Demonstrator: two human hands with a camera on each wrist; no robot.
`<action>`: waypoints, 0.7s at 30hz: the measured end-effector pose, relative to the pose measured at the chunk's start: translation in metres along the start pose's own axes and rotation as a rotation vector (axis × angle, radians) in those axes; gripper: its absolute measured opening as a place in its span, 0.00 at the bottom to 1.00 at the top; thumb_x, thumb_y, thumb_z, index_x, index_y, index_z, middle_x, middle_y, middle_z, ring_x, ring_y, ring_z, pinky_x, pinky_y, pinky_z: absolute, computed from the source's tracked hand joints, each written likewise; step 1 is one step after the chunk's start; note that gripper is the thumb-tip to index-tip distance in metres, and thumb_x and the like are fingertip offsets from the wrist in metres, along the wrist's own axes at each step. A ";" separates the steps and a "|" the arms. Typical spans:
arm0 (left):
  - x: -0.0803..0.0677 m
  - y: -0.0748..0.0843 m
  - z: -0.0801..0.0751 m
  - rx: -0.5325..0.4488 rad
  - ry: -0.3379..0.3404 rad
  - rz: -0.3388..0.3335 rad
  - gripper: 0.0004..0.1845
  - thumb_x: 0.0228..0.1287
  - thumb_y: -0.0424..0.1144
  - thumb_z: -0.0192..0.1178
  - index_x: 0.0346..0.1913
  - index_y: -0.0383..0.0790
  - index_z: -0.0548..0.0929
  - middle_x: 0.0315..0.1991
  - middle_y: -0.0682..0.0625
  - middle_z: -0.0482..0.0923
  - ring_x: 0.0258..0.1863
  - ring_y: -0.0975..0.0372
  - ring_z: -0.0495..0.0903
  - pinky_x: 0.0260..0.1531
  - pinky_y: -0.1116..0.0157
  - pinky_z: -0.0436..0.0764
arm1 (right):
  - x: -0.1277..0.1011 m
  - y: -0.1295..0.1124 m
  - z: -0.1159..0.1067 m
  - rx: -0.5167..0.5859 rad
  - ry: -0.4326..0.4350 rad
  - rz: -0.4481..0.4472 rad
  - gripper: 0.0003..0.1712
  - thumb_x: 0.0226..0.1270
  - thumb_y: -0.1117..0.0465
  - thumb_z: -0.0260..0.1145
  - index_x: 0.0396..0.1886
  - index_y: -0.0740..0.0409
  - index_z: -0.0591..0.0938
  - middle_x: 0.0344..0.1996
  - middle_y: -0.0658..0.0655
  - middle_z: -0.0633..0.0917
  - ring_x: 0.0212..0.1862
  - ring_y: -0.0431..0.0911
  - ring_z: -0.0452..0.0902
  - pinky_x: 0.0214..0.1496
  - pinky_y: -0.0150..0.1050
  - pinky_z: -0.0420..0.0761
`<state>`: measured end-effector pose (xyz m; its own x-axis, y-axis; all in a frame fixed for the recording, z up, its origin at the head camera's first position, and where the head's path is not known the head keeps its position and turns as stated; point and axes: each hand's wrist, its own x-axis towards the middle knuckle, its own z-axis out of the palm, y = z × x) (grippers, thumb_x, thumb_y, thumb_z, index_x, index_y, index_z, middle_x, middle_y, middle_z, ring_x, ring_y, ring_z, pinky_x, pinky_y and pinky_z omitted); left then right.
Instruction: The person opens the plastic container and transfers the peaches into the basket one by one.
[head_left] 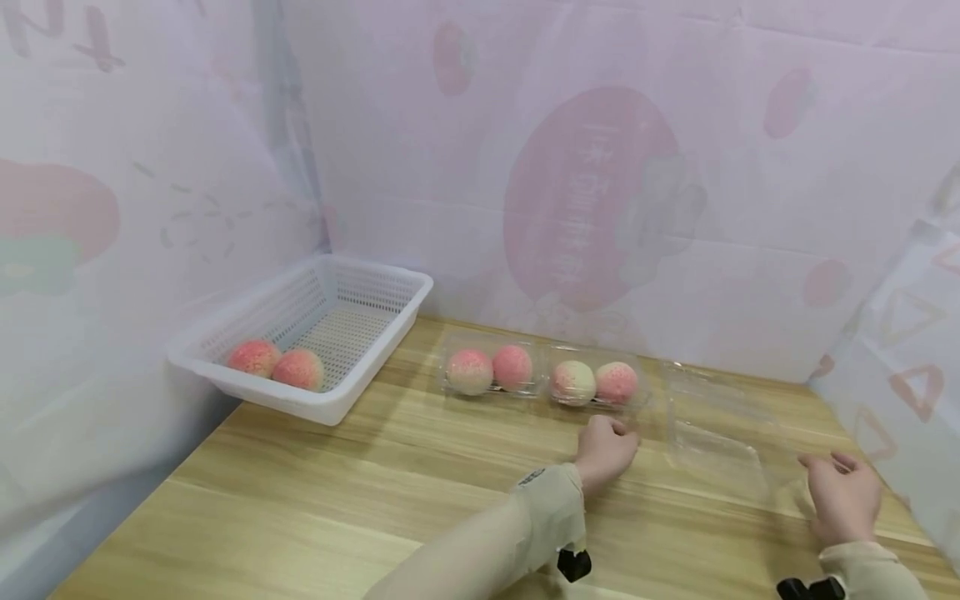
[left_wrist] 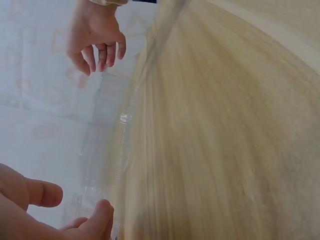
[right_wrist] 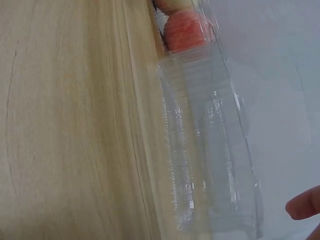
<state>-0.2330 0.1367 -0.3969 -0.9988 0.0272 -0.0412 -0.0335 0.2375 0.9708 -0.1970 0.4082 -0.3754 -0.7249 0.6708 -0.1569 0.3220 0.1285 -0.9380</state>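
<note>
Two shut clear boxes [head_left: 534,390] stand side by side on the wooden table [head_left: 375,492], each with two pink peaches [head_left: 470,371] inside. To their right lies an empty clear box [head_left: 712,429], open, also in the left wrist view [left_wrist: 102,135] and the right wrist view [right_wrist: 210,150]. My left hand [head_left: 606,448] rests on the table just in front of the right-hand filled box, fingers loosely curled, holding nothing. My right hand [head_left: 843,492] lies relaxed beside the empty box's right end, apart from it. One peach [right_wrist: 184,29] shows in the right wrist view.
A white mesh basket [head_left: 247,393] sits at the back left corner with two peaches [head_left: 277,363] in it. Pink printed sheets wall the table at the back and on both sides. Bare wood runs along the front.
</note>
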 end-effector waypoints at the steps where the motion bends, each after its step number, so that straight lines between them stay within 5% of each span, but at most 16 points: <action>1: 0.000 -0.001 -0.004 -0.007 0.002 -0.006 0.09 0.54 0.32 0.66 0.20 0.38 0.80 0.21 0.55 0.73 0.23 0.65 0.68 0.23 0.68 0.71 | -0.003 -0.001 0.002 0.009 0.013 -0.025 0.29 0.66 0.58 0.64 0.67 0.49 0.69 0.50 0.50 0.74 0.47 0.39 0.68 0.46 0.23 0.72; 3: 0.002 -0.003 -0.011 -0.018 0.002 -0.015 0.08 0.54 0.33 0.66 0.21 0.37 0.81 0.21 0.55 0.72 0.24 0.64 0.68 0.24 0.68 0.71 | -0.008 -0.005 0.007 0.042 0.032 -0.066 0.19 0.65 0.61 0.64 0.55 0.45 0.74 0.38 0.42 0.74 0.39 0.34 0.66 0.34 0.21 0.71; 6: 0.004 -0.005 -0.023 -0.032 0.008 -0.024 0.06 0.54 0.33 0.67 0.24 0.36 0.82 0.22 0.54 0.74 0.26 0.64 0.70 0.27 0.67 0.74 | -0.016 -0.012 0.015 0.093 -0.001 -0.101 0.13 0.65 0.63 0.65 0.45 0.43 0.76 0.31 0.38 0.75 0.37 0.34 0.68 0.28 0.21 0.71; 10: 0.006 -0.006 -0.037 -0.030 0.024 -0.040 0.06 0.55 0.35 0.68 0.25 0.37 0.84 0.22 0.55 0.76 0.25 0.65 0.71 0.27 0.68 0.75 | -0.027 -0.019 0.025 0.026 -0.049 -0.151 0.12 0.67 0.63 0.64 0.47 0.47 0.77 0.30 0.37 0.76 0.37 0.35 0.68 0.29 0.23 0.71; 15: 0.007 -0.007 -0.051 -0.092 -0.017 -0.103 0.20 0.59 0.35 0.66 0.11 0.43 0.72 0.12 0.54 0.71 0.14 0.66 0.66 0.16 0.71 0.66 | -0.036 -0.023 0.035 -0.019 -0.100 -0.193 0.10 0.68 0.61 0.64 0.47 0.48 0.78 0.32 0.39 0.76 0.36 0.36 0.69 0.30 0.24 0.72; 19: 0.010 -0.009 -0.064 -0.172 -0.048 -0.169 0.25 0.61 0.36 0.65 0.12 0.47 0.63 0.12 0.55 0.69 0.14 0.67 0.68 0.18 0.71 0.66 | -0.042 -0.026 0.041 0.051 -0.165 -0.229 0.05 0.67 0.63 0.66 0.39 0.47 0.82 0.31 0.41 0.78 0.34 0.35 0.72 0.31 0.24 0.76; 21: 0.012 -0.010 -0.072 -0.195 -0.048 -0.192 0.20 0.62 0.37 0.65 0.16 0.44 0.70 0.18 0.54 0.74 0.19 0.67 0.73 0.21 0.70 0.71 | -0.045 -0.027 0.043 0.083 -0.224 -0.242 0.05 0.68 0.63 0.66 0.38 0.47 0.83 0.32 0.41 0.79 0.33 0.35 0.75 0.33 0.25 0.79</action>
<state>-0.2470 0.0650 -0.3902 -0.9709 0.0467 -0.2351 -0.2327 0.0512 0.9712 -0.1986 0.3433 -0.3562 -0.8929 0.4498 0.0182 0.0800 0.1985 -0.9768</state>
